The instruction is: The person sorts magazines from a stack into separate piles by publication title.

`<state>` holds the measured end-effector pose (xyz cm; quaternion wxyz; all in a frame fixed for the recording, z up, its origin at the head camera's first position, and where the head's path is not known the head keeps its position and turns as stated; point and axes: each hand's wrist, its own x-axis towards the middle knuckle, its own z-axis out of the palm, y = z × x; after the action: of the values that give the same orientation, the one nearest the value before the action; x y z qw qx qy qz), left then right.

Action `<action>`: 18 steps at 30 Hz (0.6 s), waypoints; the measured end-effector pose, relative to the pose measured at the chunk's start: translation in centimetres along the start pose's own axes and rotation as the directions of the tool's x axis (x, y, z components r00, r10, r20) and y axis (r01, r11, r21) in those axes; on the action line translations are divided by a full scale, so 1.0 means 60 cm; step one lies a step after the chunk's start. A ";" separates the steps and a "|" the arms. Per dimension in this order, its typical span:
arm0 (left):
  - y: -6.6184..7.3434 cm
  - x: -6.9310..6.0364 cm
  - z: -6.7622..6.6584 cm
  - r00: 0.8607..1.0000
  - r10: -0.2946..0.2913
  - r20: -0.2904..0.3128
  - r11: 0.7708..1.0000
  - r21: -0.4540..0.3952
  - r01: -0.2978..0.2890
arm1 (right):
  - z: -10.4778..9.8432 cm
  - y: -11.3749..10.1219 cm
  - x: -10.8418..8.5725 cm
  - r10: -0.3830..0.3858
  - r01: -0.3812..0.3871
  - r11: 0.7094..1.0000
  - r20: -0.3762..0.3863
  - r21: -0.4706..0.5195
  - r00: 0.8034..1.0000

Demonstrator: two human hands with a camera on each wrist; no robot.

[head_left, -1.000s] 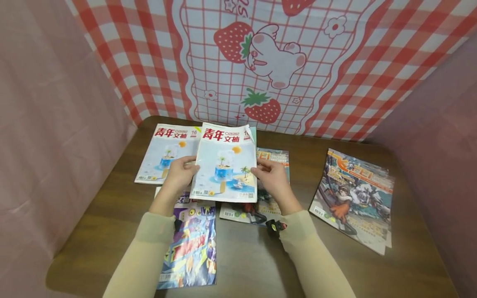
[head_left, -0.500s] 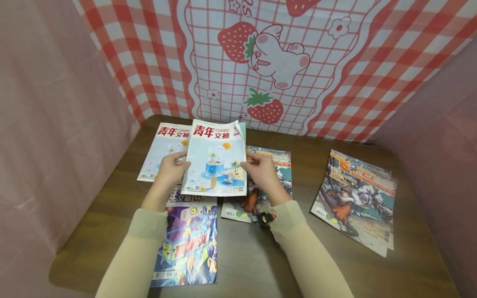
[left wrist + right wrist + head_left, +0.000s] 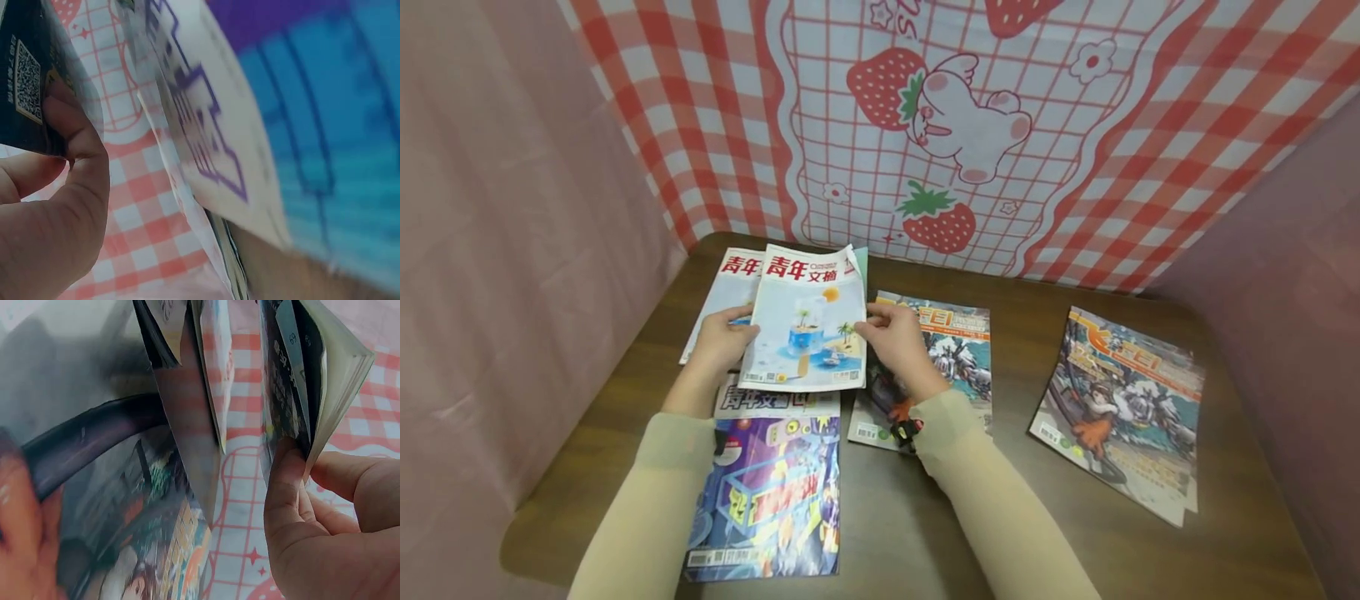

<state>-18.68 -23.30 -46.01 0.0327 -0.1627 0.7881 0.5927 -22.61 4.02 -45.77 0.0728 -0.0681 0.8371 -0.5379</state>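
The left hand (image 3: 721, 340) and right hand (image 3: 898, 343) each pinch a side edge of an ice-pop-cover magazine (image 3: 808, 321) between thumb and fingers, holding it raised above the table (image 3: 595, 467), toward the far left corner. Its upper right corner curls up, with a green sheet showing behind. Lying by the far left corner, partly hidden by it, is a magazine with the same red title (image 3: 718, 292). A purple-and-blue magazine (image 3: 775, 492) reaches toward the near edge, left of the middle. A comic magazine (image 3: 955, 358) lies mid-table, partly behind the right forearm; two overlapping magazines (image 3: 1123, 408) lie near the right edge.
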 end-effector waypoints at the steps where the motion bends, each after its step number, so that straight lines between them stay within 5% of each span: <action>1: 0.000 0.001 -0.004 1.000 -0.003 -0.001 1.000 -0.006 0.003 | 0.004 0.000 0.004 -0.006 0.006 1.000 0.005 0.002 1.000; 10: 0.002 0.020 -0.032 0.997 -0.080 0.000 0.997 -0.018 0.080 | 0.034 -0.011 0.033 0.008 -0.008 1.000 0.027 0.005 1.000; 18: -0.005 0.041 -0.059 0.995 -0.091 -0.030 0.996 0.010 0.091 | 0.070 -0.022 0.061 0.002 -0.001 1.000 0.056 -0.027 0.998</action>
<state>-20.41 -27.22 -45.86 0.0492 -0.2070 0.7835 0.5838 -25.33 -0.96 -46.44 0.0955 -0.0835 0.8418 -0.5246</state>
